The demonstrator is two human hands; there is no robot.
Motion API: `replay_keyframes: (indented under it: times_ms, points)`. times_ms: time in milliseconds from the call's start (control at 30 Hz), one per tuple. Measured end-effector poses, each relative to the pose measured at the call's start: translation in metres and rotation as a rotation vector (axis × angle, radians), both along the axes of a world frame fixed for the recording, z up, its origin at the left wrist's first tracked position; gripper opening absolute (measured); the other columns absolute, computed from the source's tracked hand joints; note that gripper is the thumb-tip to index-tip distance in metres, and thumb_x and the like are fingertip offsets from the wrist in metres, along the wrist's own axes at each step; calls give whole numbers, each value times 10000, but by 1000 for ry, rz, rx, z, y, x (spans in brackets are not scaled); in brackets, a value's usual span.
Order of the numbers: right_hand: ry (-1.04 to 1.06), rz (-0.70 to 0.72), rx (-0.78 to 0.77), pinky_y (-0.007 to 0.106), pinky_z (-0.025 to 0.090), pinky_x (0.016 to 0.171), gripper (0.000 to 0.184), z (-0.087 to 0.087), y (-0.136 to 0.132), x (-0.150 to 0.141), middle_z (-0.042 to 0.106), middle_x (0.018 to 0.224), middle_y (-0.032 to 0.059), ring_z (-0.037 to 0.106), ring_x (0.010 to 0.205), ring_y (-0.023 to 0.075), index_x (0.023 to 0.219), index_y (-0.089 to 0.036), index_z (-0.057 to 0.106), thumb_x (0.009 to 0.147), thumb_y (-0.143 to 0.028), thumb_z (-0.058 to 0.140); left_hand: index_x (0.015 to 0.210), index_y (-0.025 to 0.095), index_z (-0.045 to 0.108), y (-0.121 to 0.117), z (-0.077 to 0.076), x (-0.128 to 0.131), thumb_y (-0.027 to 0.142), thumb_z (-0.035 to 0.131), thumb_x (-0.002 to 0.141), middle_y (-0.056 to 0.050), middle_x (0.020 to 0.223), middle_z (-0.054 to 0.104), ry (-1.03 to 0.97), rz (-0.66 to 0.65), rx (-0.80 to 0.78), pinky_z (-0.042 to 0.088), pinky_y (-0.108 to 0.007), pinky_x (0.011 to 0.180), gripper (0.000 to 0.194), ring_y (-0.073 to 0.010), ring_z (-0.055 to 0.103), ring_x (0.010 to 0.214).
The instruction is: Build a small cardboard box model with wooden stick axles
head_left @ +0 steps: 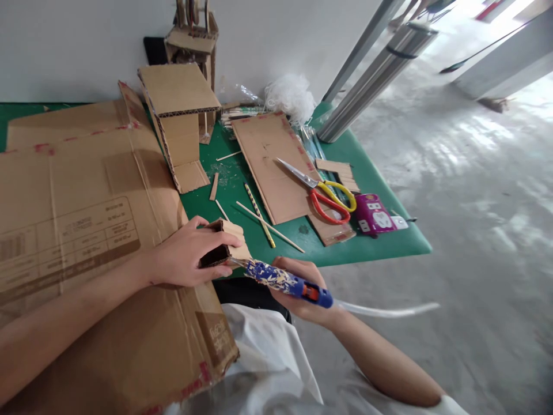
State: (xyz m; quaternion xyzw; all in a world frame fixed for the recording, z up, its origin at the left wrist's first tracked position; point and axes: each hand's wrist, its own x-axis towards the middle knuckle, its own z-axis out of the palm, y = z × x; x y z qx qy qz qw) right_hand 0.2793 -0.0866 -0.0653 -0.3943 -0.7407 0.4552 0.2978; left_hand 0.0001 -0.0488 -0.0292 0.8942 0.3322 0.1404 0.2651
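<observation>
My left hand grips a small folded cardboard piece with a dark hollow inside, thumb and fingers on its sides. In my right hand is a blue glue gun, its body flecked with dried glue. The nozzle points left and meets the lower edge of the cardboard piece; whether glue comes out is too small to tell. A clear glue stick trails from the back of the gun. Most fingers of my right hand are hidden behind the gun.
Large flattened cardboard covers the left side. On the green table lie scissors, a cardboard sheet, a pencil, thin sticks and a purple packet. Behind stands an open cardboard box. A metal post rises at right.
</observation>
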Motion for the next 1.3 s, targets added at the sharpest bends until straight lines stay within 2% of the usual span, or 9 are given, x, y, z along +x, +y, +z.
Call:
replay_keyframes:
  times_ms: [167,533,933,1067,1300]
  points:
    - [7,-11,179,265,426,542,99,-2,-8,0,598,717,7,543,580,134,785,-229,550,810,-209,644,1246,255,562,0,1,1,471,561,961,-53,1180,723,19,23,-3,343,-399,988,357,-267,604,1101]
    - [70,8,243,239,408,514,127,-5,-6,-2,567,688,-15,509,552,110,787,-224,519,825,-179,633,1302,257,549,-1,2,0,442,587,951,-50,1225,712,27,16,-8,331,-392,1018,399,-259,607,1122]
    - [53,34,260,231,411,496,120,-4,-4,-2,577,682,-11,515,543,105,789,-221,517,826,-193,627,1359,246,540,1,2,-1,522,643,901,-72,1244,700,45,45,-51,364,-421,1027,544,-284,600,1115]
    - [77,-1,217,238,411,496,121,-6,-5,1,585,677,-10,516,543,108,775,-218,530,818,-163,629,1350,228,521,0,-4,-3,565,658,870,-90,1240,680,-19,110,-60,419,-418,995,602,-291,601,1100]
    - [68,-104,153,239,427,497,98,-6,-4,4,619,700,-1,522,540,105,800,-206,584,845,-140,640,1208,228,566,-1,-9,-5,553,629,896,-58,1083,685,-98,196,-66,477,-388,945,455,-259,619,1044]
